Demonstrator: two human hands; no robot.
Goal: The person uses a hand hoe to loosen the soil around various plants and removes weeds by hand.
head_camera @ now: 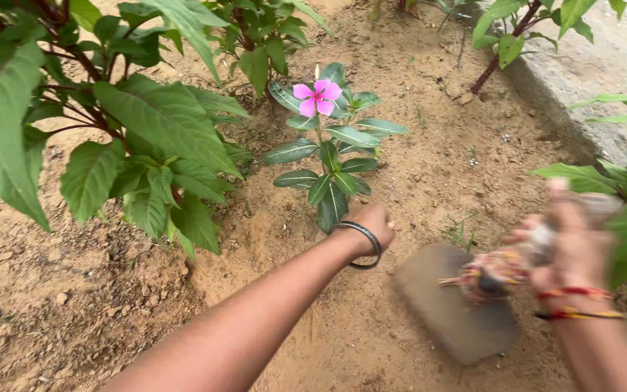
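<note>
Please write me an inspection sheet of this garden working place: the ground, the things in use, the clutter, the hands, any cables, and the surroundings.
Surface: bare sandy soil, loose clods at left.
Job's things: small plant with pink flower; flat-bladed digging tool, blurred.
Clutter: nothing seen.
Grippers: left hand at the small plant's base, metal bangle on wrist; right hand grips the tool's handle, blurred.
Cables: nothing seen.
Surroundings: large leafy shrub at left, concrete edge at upper right.

At centre frame my left hand point(371, 221), a dark bangle point(361, 245) on its wrist, reaches to the base of a small pink-flowered plant point(326, 145) in sandy soil point(429, 160). At right, my blurred right hand point(571, 243) grips a hoe point(455, 308), its flat blade resting on the soil.
</note>
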